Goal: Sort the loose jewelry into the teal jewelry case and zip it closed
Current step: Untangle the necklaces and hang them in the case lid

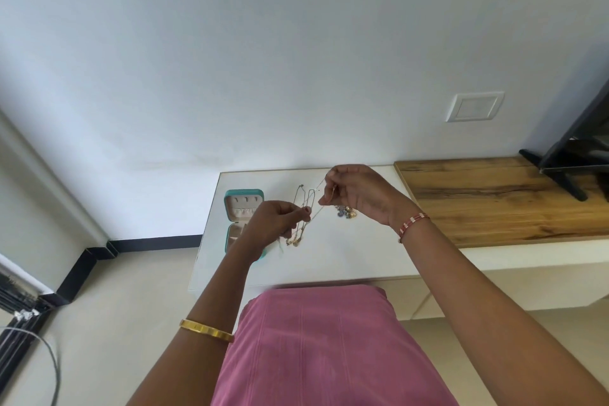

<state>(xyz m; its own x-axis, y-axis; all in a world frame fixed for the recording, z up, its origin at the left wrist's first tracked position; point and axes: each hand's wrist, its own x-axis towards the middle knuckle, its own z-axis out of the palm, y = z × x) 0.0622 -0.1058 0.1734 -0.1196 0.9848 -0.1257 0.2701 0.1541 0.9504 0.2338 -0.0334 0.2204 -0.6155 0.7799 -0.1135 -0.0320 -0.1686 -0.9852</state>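
Note:
The teal jewelry case (244, 204) lies open on the white table (346, 260) at the left, its cream lining showing. My left hand (275, 224) covers part of the case's near half and pinches one end of a thin chain (315, 212). My right hand (357, 193) is raised a little higher to the right and pinches the chain's other end, so the chain stretches between both hands. Other thin necklaces (301, 208) lie looped on the table under my hands. A small heap of jewelry (346, 212) sits just below my right hand.
A wooden shelf top (501, 198) adjoins the table on the right, carrying a black screen on a stand (580, 148). A white wall plate (474, 106) is on the wall. Cables (49, 359) lie on the floor at the left.

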